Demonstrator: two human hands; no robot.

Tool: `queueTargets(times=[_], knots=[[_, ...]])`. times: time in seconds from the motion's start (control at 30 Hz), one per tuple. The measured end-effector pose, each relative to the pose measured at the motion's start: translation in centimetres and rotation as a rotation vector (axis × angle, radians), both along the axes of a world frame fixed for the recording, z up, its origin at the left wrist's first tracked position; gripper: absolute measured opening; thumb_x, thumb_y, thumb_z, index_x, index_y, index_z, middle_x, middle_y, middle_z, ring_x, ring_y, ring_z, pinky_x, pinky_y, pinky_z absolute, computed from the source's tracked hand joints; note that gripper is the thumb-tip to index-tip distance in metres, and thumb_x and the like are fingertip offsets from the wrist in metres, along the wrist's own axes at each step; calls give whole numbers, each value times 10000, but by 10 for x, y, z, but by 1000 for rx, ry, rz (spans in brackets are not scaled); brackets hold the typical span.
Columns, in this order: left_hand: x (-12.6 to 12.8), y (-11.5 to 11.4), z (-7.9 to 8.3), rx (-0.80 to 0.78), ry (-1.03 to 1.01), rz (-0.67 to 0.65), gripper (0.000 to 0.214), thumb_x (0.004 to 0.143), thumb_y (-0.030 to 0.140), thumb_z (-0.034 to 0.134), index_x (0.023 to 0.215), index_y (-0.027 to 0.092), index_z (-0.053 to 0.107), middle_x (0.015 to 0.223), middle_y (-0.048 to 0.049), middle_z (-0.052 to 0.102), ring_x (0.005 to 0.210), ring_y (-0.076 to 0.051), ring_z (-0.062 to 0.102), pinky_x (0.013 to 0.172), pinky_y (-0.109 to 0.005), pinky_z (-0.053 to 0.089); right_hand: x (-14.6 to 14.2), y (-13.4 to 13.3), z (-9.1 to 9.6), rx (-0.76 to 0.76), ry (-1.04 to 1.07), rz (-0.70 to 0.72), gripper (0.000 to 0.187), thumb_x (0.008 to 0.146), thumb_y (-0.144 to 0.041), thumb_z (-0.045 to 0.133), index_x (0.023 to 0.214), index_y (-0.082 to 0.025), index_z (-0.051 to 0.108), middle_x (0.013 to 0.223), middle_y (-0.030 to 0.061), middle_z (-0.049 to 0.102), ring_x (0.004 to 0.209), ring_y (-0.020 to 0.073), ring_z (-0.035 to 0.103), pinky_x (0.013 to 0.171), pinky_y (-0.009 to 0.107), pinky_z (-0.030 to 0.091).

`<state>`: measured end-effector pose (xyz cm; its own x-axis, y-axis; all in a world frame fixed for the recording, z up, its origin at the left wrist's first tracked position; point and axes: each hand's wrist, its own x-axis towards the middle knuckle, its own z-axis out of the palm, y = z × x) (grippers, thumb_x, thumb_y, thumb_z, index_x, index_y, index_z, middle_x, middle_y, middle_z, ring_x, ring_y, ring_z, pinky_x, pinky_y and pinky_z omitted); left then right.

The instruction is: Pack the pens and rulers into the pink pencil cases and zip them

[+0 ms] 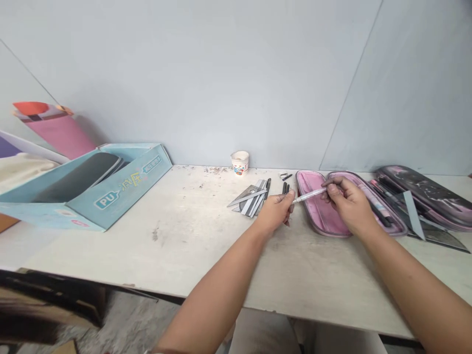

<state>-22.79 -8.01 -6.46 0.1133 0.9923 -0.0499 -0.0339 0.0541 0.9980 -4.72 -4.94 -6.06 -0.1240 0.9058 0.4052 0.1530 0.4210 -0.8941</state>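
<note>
The person's right hand (346,204) is closed and pinches a thin clear pen (309,195) above an open pink pencil case (320,216). The left hand (276,211) is half closed at the other end of the pen, but it is not possible to tell if it grips the pen. Left of the case, on the white table (147,246), lie metal rulers (250,200) and a few small black pieces (284,188). A dark pencil case (424,196) lies at the right side, and a paper cup (239,162) stands by the wall (221,73).
</note>
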Motion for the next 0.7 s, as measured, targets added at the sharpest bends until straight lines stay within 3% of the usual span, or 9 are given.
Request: queueTargets(times=[0.13, 0.27, 0.33, 0.47, 0.57, 0.7], knots=[[-12, 5, 9, -60, -332, -3, 515, 722, 644, 476, 521, 190, 341, 428, 84, 229, 354, -48, 256, 394, -202, 313, 1, 15, 21, 87, -95, -69, 191, 820, -389, 461, 911, -227, 508, 730, 4, 566, 663, 140, 537, 610, 271, 416], [-31, 15, 15, 35, -646, 281, 456, 753, 616, 465, 642, 178, 406, 464, 88, 244, 397, -50, 295, 439, -177, 333, -21, 22, 35, 201, -511, -235, 205, 844, -367, 421, 932, -210, 519, 796, 48, 628, 741, 181, 577, 666, 295, 408], [-38, 19, 15, 64, -668, 383, 408, 779, 578, 464, 708, 177, 432, 477, 85, 283, 412, -52, 325, 464, -176, 354, -42, 19, 35, 238, -848, -222, 231, 847, -365, 418, 949, -190, 528, 832, 85, 646, 761, 211, 584, 650, 302, 394], [-43, 20, 11, 71, -589, 395, 305, 836, 477, 453, 783, 177, 448, 501, 75, 360, 420, -54, 368, 475, -179, 370, -83, 10, 30, 337, -1307, -43, 282, 866, -368, 388, 982, -160, 537, 900, 147, 640, 870, 242, 573, 635, 286, 375], [-40, 19, 9, 71, -536, 363, 228, 867, 405, 430, 823, 181, 444, 514, 71, 392, 418, -56, 394, 478, -182, 382, -92, 17, 33, 365, -1373, 48, 345, 868, -430, 364, 1020, -179, 546, 904, 131, 644, 839, 232, 582, 618, 280, 364], [-35, 19, 10, 3, -483, 297, 207, 874, 375, 418, 796, 182, 423, 540, 56, 438, 441, -62, 444, 513, -199, 427, -82, 41, 42, 340, -1340, 77, 337, 856, -437, 386, 958, -205, 607, 888, 91, 666, 805, 207, 589, 615, 268, 351]])
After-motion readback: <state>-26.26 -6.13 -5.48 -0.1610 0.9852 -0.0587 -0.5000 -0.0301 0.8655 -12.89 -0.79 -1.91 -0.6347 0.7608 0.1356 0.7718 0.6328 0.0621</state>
